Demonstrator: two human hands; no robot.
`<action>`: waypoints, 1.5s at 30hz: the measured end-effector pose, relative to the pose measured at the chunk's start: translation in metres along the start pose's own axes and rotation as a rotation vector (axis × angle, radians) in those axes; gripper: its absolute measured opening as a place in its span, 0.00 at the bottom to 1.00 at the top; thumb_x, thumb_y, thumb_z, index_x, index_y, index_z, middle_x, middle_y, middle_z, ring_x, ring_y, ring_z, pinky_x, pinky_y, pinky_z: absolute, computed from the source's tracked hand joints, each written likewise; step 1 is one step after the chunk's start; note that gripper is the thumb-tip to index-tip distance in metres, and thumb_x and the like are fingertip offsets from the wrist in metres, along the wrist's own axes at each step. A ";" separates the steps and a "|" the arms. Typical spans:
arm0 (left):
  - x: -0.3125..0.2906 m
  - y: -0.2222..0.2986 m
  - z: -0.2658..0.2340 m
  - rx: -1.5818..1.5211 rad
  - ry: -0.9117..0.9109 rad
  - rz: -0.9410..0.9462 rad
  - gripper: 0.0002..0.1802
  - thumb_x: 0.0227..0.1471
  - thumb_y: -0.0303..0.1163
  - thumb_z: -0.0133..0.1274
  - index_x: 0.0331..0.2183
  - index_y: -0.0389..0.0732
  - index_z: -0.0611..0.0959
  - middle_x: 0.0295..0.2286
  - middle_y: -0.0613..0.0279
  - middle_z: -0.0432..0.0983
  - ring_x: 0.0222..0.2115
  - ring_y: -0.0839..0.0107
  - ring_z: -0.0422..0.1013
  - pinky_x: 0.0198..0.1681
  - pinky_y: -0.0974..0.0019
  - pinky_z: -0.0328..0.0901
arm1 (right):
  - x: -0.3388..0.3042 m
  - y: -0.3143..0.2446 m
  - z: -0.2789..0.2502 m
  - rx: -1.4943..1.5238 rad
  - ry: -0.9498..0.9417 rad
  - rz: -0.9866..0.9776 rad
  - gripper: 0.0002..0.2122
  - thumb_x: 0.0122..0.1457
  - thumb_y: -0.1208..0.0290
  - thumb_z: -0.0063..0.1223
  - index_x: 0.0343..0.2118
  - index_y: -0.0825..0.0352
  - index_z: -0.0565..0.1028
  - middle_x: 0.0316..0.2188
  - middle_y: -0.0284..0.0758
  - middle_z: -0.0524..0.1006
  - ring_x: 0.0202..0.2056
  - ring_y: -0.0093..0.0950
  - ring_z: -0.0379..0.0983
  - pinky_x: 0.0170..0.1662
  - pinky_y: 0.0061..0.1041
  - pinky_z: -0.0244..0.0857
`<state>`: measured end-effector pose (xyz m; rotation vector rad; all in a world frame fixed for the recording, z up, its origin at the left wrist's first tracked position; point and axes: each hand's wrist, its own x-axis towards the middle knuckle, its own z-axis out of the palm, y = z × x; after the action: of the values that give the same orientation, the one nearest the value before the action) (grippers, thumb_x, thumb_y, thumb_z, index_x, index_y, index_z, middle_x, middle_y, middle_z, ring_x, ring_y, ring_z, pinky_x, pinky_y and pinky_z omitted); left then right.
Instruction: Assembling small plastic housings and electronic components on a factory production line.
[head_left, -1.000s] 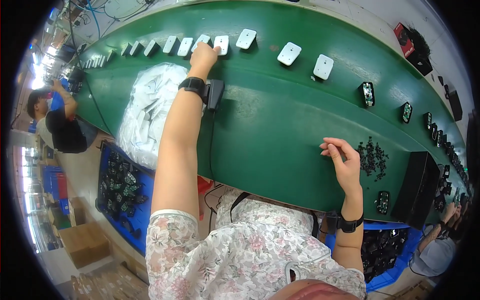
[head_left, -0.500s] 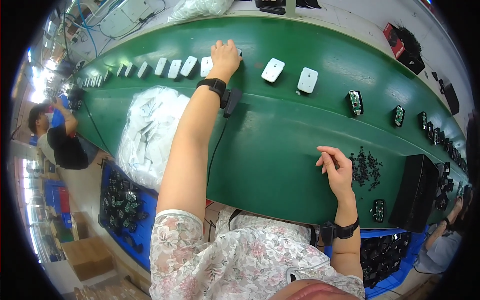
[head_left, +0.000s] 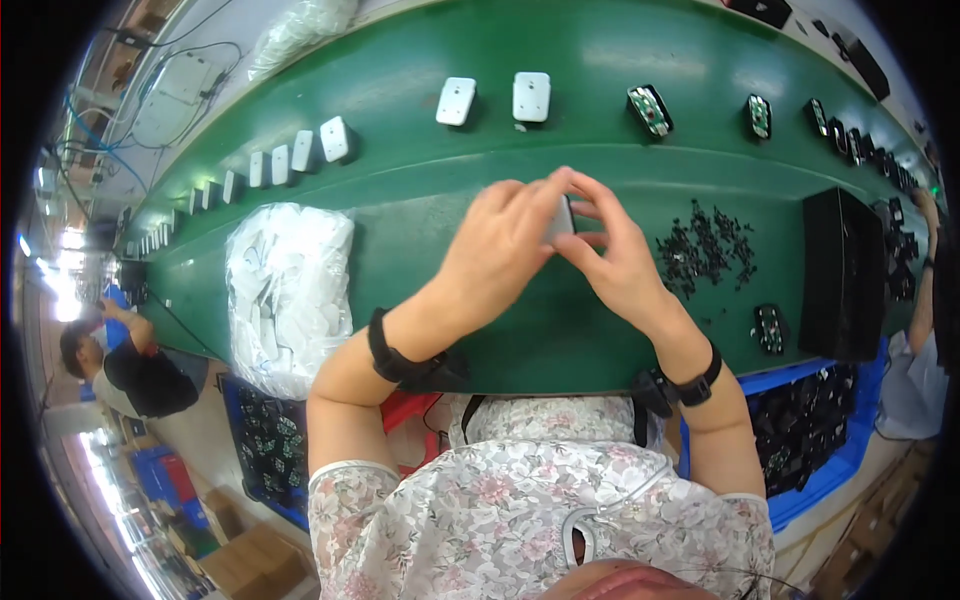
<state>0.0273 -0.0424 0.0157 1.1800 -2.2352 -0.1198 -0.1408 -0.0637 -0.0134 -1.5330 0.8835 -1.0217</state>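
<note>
Since the earlier frame, the left hand [head_left: 500, 235] has been withdrawn from the row of white housings at the far side of the belt and brought to the centre, where it is now joined to the right hand [head_left: 615, 255]. A small white housing [head_left: 560, 220] is held between the two hands, above the near half of the green conveyor belt [head_left: 440, 180]. The housing is pinched by the fingers of both hands, which are closed on its edges; most of it is hidden behind the left fingers.

Just to the right of the hands, a scatter of small black parts [head_left: 705, 245] lies on the belt. A single green circuit board [head_left: 768, 328] lies near the right wrist, beside a black box [head_left: 842, 275] standing on the belt edge.

To the left of the hands, a clear bag of white housings [head_left: 288, 290] rests on the belt. Along the far side, two white housings [head_left: 495, 100] lie side by side, followed to the right by a line of circuit boards [head_left: 700, 110]. A further row of white housings [head_left: 290, 160] runs off to the far left. Another person [head_left: 130, 365] is seen at the left edge.
</note>
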 end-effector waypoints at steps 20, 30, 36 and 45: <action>-0.021 0.014 0.033 -1.066 0.307 -0.561 0.18 0.53 0.25 0.52 0.45 0.29 0.72 0.38 0.53 0.74 0.35 0.69 0.74 0.35 0.67 0.74 | 0.003 0.014 0.000 0.149 -0.028 -0.425 0.08 0.61 0.72 0.47 0.41 0.67 0.67 0.45 0.40 0.71 0.47 0.33 0.69 0.51 0.31 0.63; -0.019 0.017 0.035 -1.125 0.374 -0.537 0.15 0.52 0.24 0.53 0.42 0.29 0.71 0.35 0.53 0.75 0.32 0.70 0.74 0.31 0.69 0.74 | 0.007 0.018 -0.001 0.143 -0.051 -0.545 0.08 0.61 0.73 0.45 0.42 0.67 0.67 0.44 0.41 0.72 0.47 0.35 0.68 0.58 0.37 0.54; -0.017 -0.015 0.016 -1.157 0.413 -0.704 0.14 0.57 0.31 0.49 0.38 0.29 0.67 0.32 0.47 0.74 0.25 0.64 0.76 0.27 0.68 0.73 | 0.012 0.008 0.006 0.346 0.055 -0.318 0.15 0.61 0.70 0.48 0.48 0.69 0.65 0.46 0.41 0.71 0.49 0.30 0.66 0.58 0.31 0.55; -0.023 -0.200 -0.006 -1.022 0.717 -0.930 0.19 0.58 0.28 0.42 0.40 0.17 0.64 0.36 0.38 0.71 0.30 0.52 0.76 0.37 0.61 0.74 | 0.006 0.012 -0.009 0.135 0.124 -0.223 0.13 0.64 0.68 0.41 0.46 0.72 0.67 0.39 0.37 0.73 0.40 0.25 0.70 0.45 0.24 0.66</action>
<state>0.1850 -0.1439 -0.0584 1.2289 -0.6641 -0.9073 -0.1477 -0.0743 -0.0236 -1.4887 0.7222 -1.3226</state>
